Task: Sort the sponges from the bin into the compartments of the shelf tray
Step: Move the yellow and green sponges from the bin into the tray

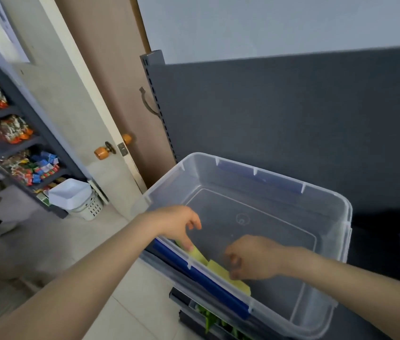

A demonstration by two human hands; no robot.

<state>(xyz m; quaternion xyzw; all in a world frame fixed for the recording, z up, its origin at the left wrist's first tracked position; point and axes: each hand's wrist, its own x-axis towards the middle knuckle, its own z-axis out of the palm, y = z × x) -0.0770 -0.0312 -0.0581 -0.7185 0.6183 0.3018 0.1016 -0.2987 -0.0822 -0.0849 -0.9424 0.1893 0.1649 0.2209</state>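
Note:
A clear plastic bin [326, 200] with blue side latches stands on a dark shelf in front of me. Two yellow-green sponges lie against its near left wall. My left hand [178, 224] reaches over the rim, and its fingers pinch the upper sponge [197, 253]. My right hand [253, 258] is inside the bin with curled fingers gripping the lower sponge [228, 276]. The rest of the bin's floor is bare. Below the bin, a dark shelf tray [189, 312] shows green sponges [210, 317] in it; its compartments are mostly hidden.
A dark grey back panel [292, 119] rises behind the bin. A door with orange knobs [102, 152] stands at the left. Farther left, shelves [22, 143] hold packaged goods, and a white basket [81, 202] sits on the tiled floor.

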